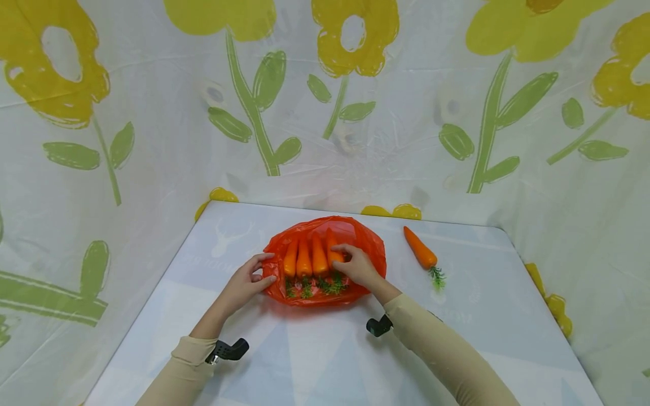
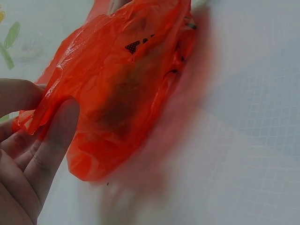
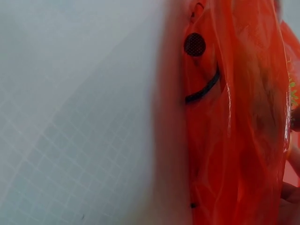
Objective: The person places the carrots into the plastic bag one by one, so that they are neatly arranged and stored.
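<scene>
An opened red plastic bag point(image 1: 374, 248) lies on the table with several orange carrots point(image 1: 303, 260) side by side in it, green leafy tops toward the person. My left hand point(image 1: 244, 287) pinches the bag's left edge between thumb and fingers; the left wrist view shows the thin red plastic point(image 2: 126, 84) caught there. Reaching over the bag's right side, my right hand point(image 1: 361, 268) grips the rightmost carrot point(image 1: 331, 241) inside. In the right wrist view the bag's side point(image 3: 234, 140) hides most of that hand.
A single carrot point(image 1: 420, 248) with a green top lies on the pale table point(image 1: 325, 361), right of the bag. Behind and beside the table hangs a white sheet point(image 1: 406, 141) printed with yellow flowers. Both wrists wear small black cameras.
</scene>
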Tool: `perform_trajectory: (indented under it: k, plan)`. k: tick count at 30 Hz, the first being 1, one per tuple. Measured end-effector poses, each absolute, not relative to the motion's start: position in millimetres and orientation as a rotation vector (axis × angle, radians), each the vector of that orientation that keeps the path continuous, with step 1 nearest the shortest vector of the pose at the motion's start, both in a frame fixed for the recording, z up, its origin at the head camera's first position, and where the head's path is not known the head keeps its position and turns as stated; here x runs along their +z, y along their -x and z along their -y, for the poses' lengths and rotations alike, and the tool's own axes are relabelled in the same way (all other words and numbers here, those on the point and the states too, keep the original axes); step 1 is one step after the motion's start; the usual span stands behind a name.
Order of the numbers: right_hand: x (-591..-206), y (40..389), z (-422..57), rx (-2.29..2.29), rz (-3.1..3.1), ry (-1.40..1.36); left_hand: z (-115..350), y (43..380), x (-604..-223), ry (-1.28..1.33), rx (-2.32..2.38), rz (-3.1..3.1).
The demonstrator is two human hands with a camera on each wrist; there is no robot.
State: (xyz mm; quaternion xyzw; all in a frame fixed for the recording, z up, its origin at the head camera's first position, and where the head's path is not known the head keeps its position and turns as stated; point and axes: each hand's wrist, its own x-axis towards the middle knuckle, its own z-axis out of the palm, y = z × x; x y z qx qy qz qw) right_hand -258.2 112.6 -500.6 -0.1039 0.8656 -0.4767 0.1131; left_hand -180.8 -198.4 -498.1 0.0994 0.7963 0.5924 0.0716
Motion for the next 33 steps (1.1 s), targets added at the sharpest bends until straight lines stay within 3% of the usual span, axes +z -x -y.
perform_trajectory:
  k: [33]
  plan:
    - [-514.2,255.2,-109.0,-1.339,-2.494,0.336,198.6,181.7,-498.0,-0.31,1.797,-2.367]
